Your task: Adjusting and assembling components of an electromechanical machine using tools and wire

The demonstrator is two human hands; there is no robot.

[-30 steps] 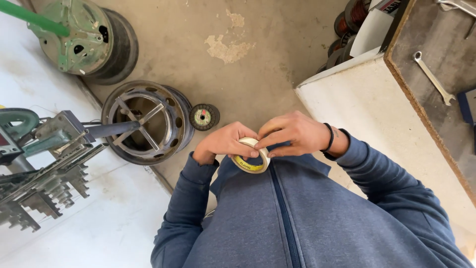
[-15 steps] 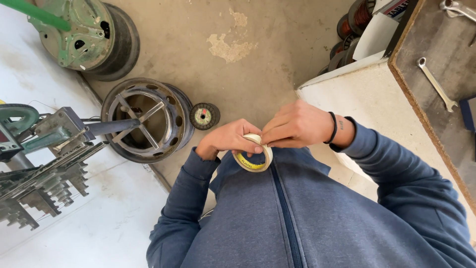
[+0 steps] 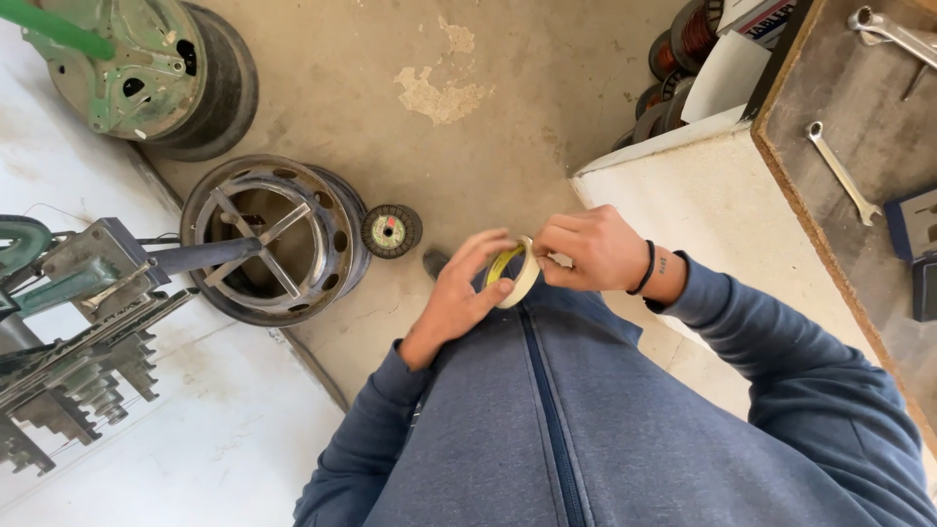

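- Your left hand (image 3: 459,298) kept a closed grip on the tape roll (image 3: 514,273), fingers wrapped over its outer band and thumb below, so the roll stood on edge just in front of your chest, above the zip of your blue jacket (image 3: 586,429).
- Your right hand (image 3: 590,249) pinched at the roll's far rim, fingertips closed on the tape there; it looked like a hold meant for picking at the tape's end, though the end itself was hidden under your fingers.
- Held that way, the roll showed its yellow inner core to you and left its band free for the right fingers to work along.
- Both hands met at the roll, touching it from opposite sides, with the black band (image 3: 646,268) on your right wrist well clear of it.
- Below the hands lay bare concrete floor (image 3: 439,146), giving open room ahead and to the left.
- A small spool (image 3: 390,231) sat on the floor near your left hand, just beside the steel wheel rim (image 3: 268,239); a green machine (image 3: 127,63) stood further off.
- To your right, the pale surface (image 3: 683,185) had its edge near your right forearm, which limited a swing that way.
- Further right, a spanner (image 3: 841,174) lay on a brown-edged bench top, well apart from the hands.
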